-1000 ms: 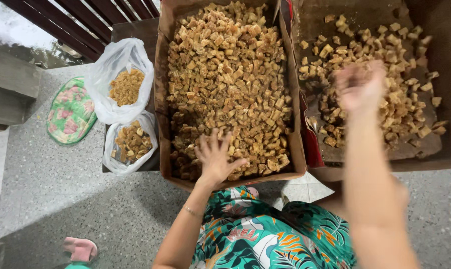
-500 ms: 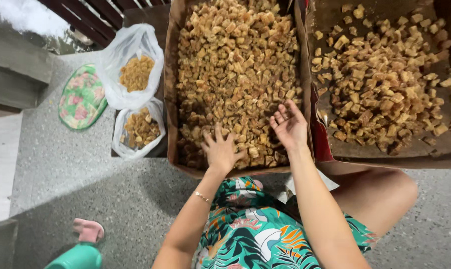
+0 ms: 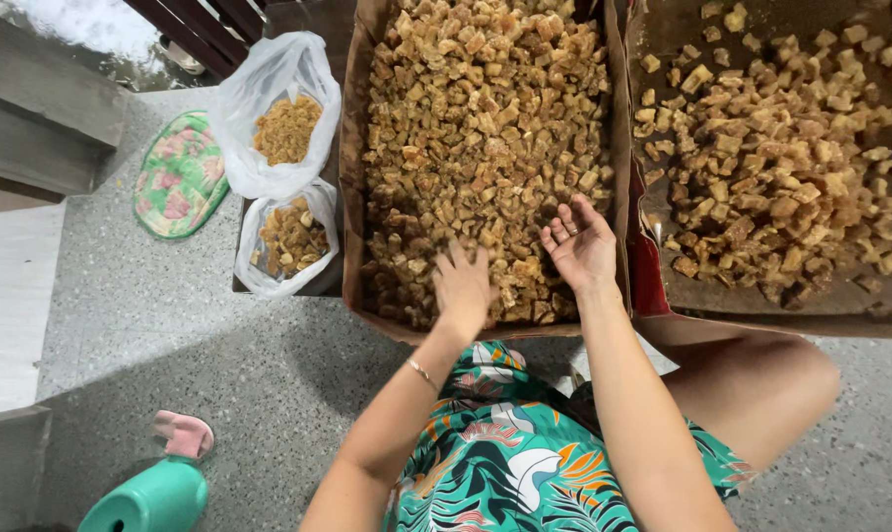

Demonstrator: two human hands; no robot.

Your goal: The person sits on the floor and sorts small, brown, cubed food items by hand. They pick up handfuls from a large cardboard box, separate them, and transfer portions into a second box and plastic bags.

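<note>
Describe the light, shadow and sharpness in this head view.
Head view: soft, even light; a broad shadow darkens the speckled grey floor; brown chunks in the left cardboard box look sharp; left hand and right hand barely blurred; overexposed white patch top left.

- Light is soft and even, likely daylight, brightest in the corner up-left of the left cardboard box [image 3: 352, 197], where the ground looks washed out.
- A broad, soft-edged shadow lies on the speckled floor [image 3: 121, 315] below and left of that box.
- The white plastic bags [image 3: 269, 89] left of the box show mild glare.
- The brown chunks [image 3: 485, 128] inside the box are sharp.
- The left hand [image 3: 463, 286] and right hand [image 3: 582, 246] over the box's near end look slightly soft.
- Straight lines bow near the frame edges, wide-lens distortion.
</note>
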